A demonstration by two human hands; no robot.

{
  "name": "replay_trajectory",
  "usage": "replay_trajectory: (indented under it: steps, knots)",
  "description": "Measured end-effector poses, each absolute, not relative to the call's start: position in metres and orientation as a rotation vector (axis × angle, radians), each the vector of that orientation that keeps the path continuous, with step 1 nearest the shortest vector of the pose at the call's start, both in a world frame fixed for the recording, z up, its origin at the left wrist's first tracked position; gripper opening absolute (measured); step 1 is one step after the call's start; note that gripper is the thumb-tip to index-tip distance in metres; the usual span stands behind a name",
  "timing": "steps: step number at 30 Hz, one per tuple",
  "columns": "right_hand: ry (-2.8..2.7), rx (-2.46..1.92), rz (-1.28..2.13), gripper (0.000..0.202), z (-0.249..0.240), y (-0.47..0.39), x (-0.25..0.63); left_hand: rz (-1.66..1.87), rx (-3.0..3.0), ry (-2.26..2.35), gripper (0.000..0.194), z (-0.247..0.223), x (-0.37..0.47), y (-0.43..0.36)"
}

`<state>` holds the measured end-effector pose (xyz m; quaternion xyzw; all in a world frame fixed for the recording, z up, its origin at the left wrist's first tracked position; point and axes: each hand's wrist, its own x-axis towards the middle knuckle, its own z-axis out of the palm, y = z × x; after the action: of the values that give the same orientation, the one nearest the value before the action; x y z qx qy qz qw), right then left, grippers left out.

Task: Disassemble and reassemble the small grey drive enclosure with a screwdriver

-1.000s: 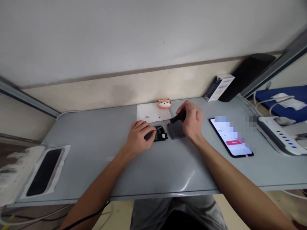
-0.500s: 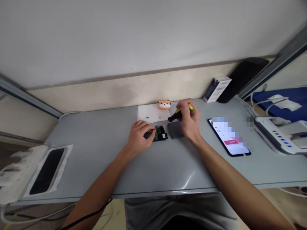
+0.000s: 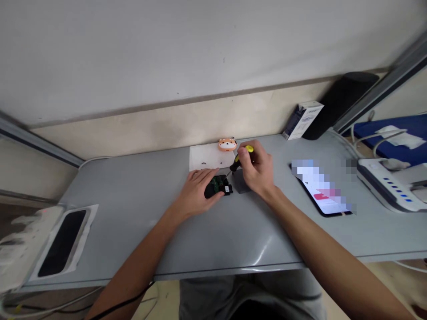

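My left hand (image 3: 200,193) is wrapped round the left side of a small black device with an exposed green circuit board (image 3: 220,183), thumb at its near edge and fingers at its far edge. In my right hand (image 3: 258,166) is a black and yellow screwdriver (image 3: 235,164), tilted, its tip at the device's upper right part. A dark grey flat cover (image 3: 240,181) lies just right of the device, partly hidden under my right hand. Behind the device, several tiny dark screws (image 3: 203,163) rest on a white paper sheet (image 3: 200,154).
An orange animal-face case (image 3: 227,144) sits on the paper's back edge. To the right are a lit phone (image 3: 320,191), a carton (image 3: 303,120), a black cylinder (image 3: 345,104) and a white power strip (image 3: 383,184). Another dark-screened phone (image 3: 63,242) lies at the left.
My right hand has turned the screwdriver steeper, with its tip shifted toward the device's upper right. My left fingers have spread from a pinch over the device to a hold along its edges.
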<state>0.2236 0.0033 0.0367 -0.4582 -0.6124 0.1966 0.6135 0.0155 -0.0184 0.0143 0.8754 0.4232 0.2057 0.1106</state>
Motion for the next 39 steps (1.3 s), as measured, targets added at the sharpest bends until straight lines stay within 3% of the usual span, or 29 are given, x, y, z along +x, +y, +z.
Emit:
replay_trajectory:
  steps: [39]
  knots:
    - [-1.658,-1.009,0.531,0.029,0.0348,0.0009,0.2214,0.55,2.541,1.23,0.026,0.0109,0.0177,-0.0113]
